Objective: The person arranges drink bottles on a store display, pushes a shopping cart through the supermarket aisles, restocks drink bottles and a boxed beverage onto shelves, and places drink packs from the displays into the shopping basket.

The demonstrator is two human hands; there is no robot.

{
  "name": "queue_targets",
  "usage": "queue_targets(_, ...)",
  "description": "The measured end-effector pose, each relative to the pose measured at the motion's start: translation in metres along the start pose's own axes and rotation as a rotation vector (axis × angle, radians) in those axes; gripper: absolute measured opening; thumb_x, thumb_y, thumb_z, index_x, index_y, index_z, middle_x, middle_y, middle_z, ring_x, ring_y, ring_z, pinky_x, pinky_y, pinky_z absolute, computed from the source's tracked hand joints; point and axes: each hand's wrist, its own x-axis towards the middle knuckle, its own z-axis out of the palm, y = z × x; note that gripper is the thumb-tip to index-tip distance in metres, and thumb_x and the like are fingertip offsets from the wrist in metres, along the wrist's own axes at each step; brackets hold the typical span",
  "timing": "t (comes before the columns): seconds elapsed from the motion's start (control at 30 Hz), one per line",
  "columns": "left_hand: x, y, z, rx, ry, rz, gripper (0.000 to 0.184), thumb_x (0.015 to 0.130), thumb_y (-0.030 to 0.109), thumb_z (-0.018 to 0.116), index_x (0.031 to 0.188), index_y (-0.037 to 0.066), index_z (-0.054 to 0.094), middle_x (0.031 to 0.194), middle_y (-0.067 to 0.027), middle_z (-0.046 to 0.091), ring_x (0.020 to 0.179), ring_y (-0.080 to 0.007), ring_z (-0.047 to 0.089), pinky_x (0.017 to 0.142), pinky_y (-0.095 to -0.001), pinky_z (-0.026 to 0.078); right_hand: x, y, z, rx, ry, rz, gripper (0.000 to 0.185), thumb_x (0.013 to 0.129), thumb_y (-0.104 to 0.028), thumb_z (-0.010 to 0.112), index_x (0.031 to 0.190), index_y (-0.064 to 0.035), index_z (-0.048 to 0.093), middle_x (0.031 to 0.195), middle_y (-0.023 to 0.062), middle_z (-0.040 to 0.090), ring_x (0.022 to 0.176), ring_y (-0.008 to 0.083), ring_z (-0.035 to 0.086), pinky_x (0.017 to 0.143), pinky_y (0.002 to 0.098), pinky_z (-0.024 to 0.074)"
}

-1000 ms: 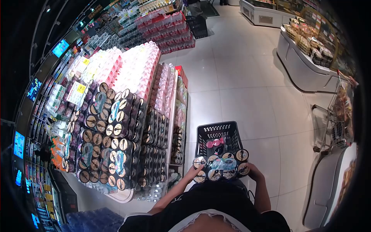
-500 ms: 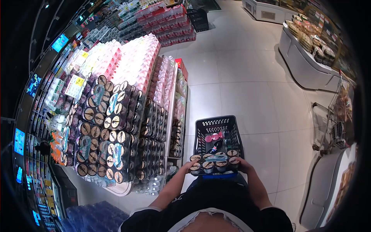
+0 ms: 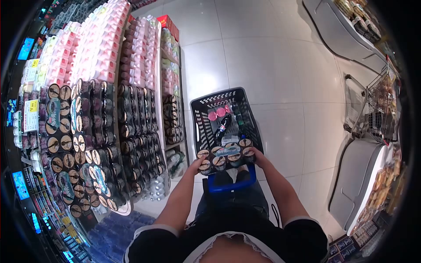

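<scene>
A multipack of cups (image 3: 226, 150) with beige lids and a teal label is held between my two hands at the near end of a black shopping basket (image 3: 195, 131). My left hand (image 3: 198, 165) grips the pack's left end, and my right hand (image 3: 258, 157) its right end. Inside the basket lie pink round-topped items (image 3: 218, 113), a dark bottle (image 3: 223, 126) with a label, and something green along the right side that I cannot make out. The basket's blue handle (image 3: 232, 186) shows just below the pack.
On the left stands a tall display of similar cup packs (image 3: 79, 144), with pink packs (image 3: 96, 48) stacked behind. Side shelves (image 3: 171, 74) run along it. To the right are a wire shopping cart (image 3: 377, 109) and grey counters (image 3: 357, 184) with packaged food. Pale tiled floor (image 3: 280, 74) lies between.
The view has tilted down and moved closer to the basket. The cup pack stays in both hands and now sits nearer the basket's inside, with the blue handle more exposed.
</scene>
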Motion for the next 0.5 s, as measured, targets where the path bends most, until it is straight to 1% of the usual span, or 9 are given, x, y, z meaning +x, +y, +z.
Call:
queue_targets(0.03,-0.01,0.01,0.018,0.032,0.072,-0.007,0.04,0.088,0.038,0.055,0.11,0.005,0.054,0.096,-0.0081,0.063,0.082,-0.0189,0.064,0.072,-0.0319,0.052,0.003,0.0,-0.006,-0.013,0.007,0.008,0.036,0.083,-0.026,0.052,0.111,-0.0031,0.053,0.1,0.0094,0.063,0.089,0.0196,0.063,0.077,0.0336,0.0518)
queue_targets(0.1,0.024,0.002,0.0,0.066,-0.007,-0.027,0.043,0.088,0.039,0.054,0.109,0.002,0.054,0.097,-0.0087,0.063,0.082,-0.0175,0.063,0.072,-0.0316,0.052,-0.008,-0.008,0.007,-0.036,0.022,-0.033,0.038,0.083,-0.027,0.053,0.112,-0.0038,0.053,0.101,0.0089,0.063,0.088,0.0191,0.063,0.078,0.0334,0.0514)
queue_targets(0.13,0.03,0.005,-0.002,0.131,-0.017,-0.111,0.042,0.088,0.043,0.051,0.107,0.006,0.056,0.095,-0.0041,0.063,0.081,-0.0141,0.062,0.071,-0.0278,0.051,-0.002,-0.007,0.002,-0.024,0.035,0.01,0.038,0.083,-0.029,0.053,0.112,-0.0049,0.053,0.102,0.0089,0.062,0.09,0.019,0.062,0.078,0.0338,0.0508)
queue_targets(0.17,0.032,0.01,0.005,0.22,0.084,-0.128,0.044,0.089,0.043,0.051,0.107,0.003,0.055,0.096,-0.0057,0.063,0.082,-0.0151,0.062,0.071,-0.0276,0.051,0.005,-0.008,-0.001,-0.017,0.045,0.046,0.038,0.082,-0.03,0.053,0.112,-0.0061,0.054,0.103,0.0089,0.062,0.092,0.019,0.061,0.078,0.0341,0.0503)
queue_targets(0.2,0.03,0.01,0.008,0.203,0.076,-0.018,0.046,0.089,0.041,0.051,0.107,0.0,0.054,0.097,-0.0074,0.061,0.083,-0.0161,0.061,0.071,-0.0283,0.05,0.006,-0.009,0.003,-0.025,0.06,0.065,0.038,0.082,-0.03,0.053,0.112,-0.0061,0.054,0.103,0.0089,0.062,0.092,0.019,0.061,0.078,0.0341,0.0503)
queue_targets(0.27,0.07,-0.019,-0.016,0.232,0.087,0.14,0.042,0.092,0.035,0.048,0.109,-0.003,0.052,0.098,-0.0083,0.06,0.082,-0.0165,0.06,0.069,-0.0299,0.05,0.006,-0.008,0.02,-0.254,0.364,-0.027,0.043,0.082,-0.034,0.054,0.113,-0.0049,0.054,0.106,0.0108,0.061,0.096,0.021,0.059,0.079,0.0345,0.0481)
queue_targets(0.3,0.081,-0.029,-0.022,0.272,0.116,0.194,0.04,0.092,0.033,0.047,0.109,-0.003,0.052,0.097,-0.0085,0.06,0.081,-0.0165,0.06,0.069,-0.03,0.05,0.011,-0.005,0.021,-0.261,0.371,-0.012,0.043,0.082,-0.034,0.054,0.113,-0.0049,0.054,0.106,0.0108,0.061,0.096,0.021,0.059,0.079,0.0345,0.0481)
queue_targets(0.43,0.066,-0.015,-0.005,0.427,0.249,0.107,0.044,0.091,0.036,0.045,0.107,-0.005,0.053,0.094,-0.0114,0.06,0.078,-0.0167,0.058,0.065,-0.0296,0.048,0.039,0.005,0.016,-0.538,0.585,-0.134,0.056,0.081,-0.042,0.052,0.117,0.0012,0.052,0.108,0.0191,0.059,0.1,0.0294,0.057,0.085,0.0358,0.044)
queue_targets(0.5,0.099,-0.037,-0.023,0.569,0.335,0.213,0.044,0.089,0.035,0.045,0.101,-0.007,0.053,0.089,-0.0139,0.061,0.076,-0.0228,0.059,0.064,-0.0346,0.047,0.064,0.014,-0.01,-0.779,0.634,-0.13,0.062,0.08,-0.048,0.05,0.116,0.0029,0.052,0.109,0.0248,0.058,0.103,0.0359,0.056,0.087,0.0392,0.043)
